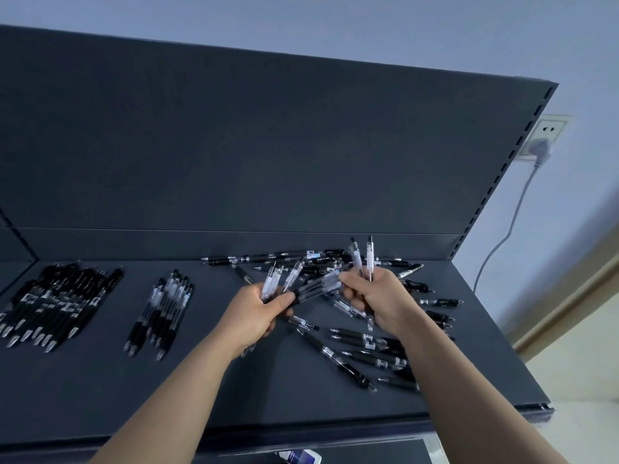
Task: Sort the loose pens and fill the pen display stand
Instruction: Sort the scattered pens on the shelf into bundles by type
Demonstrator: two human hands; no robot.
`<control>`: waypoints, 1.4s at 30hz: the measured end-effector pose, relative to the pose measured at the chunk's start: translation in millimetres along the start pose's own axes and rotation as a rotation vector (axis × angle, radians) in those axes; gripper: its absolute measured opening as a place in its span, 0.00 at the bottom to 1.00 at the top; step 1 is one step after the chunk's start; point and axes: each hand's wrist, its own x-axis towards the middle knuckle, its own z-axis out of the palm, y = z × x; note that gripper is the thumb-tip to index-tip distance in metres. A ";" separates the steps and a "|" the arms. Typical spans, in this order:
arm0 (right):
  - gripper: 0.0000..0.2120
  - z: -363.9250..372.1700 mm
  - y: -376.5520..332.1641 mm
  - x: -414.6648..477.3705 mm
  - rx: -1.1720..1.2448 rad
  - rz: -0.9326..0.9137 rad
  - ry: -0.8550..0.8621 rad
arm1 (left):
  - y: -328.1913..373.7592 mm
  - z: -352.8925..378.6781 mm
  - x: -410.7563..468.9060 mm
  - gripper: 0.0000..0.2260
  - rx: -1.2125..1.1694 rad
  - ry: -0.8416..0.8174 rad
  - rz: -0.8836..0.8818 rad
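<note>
Closest to me, under the shelf's front lip, a small white-and-blue packet [301, 458] pokes out from the level below; I can't make out what it is. Above it two bare forearms reach over the dark shelf [234, 390]. The left hand [258, 313] has its fingers curled round a fan of clear-barrelled pens [275, 279], whose ends stick up past the knuckles. The right hand [376, 296] is closed the same way on a few more, with two upright pens [363, 259] standing above the fist. The hands are near each other, and a dark-gripped pen [313, 291] lies across between them; the blur keeps me from telling which hand has it. Under and behind the right hand sprawls the loose pile [361, 349], black and clear pens crossed every which way. Off to the left, well apart, lie two sorted lots: a small clear row [160, 313] and, farther left, a bigger black heap [57, 306]. I'd call this the sorting step, with the clear ones being picked out of the jumble and plenty left to go. The next move probably means gathering both handfuls into one and laying them beside the clear row, tips all one way. I see no display stand anywhere, so filling looks not yet begun. Behind everything rises the back panel [268, 145], and on the wall to its right is a socket [551, 128] with a white plug [540, 151] in it.
</note>
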 end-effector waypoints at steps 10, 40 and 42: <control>0.08 93.6 -10.0 21.3 0.190 0.078 0.011 | -15.9 -61.3 -27.5 0.10 0.065 0.170 -0.072; 0.18 257.6 9.8 38.0 -0.605 0.149 0.166 | -81.7 -212.4 6.3 0.13 0.746 0.064 0.044; 0.14 259.8 12.7 36.9 -0.547 0.109 0.193 | -80.3 -209.6 5.8 0.16 0.753 0.043 0.055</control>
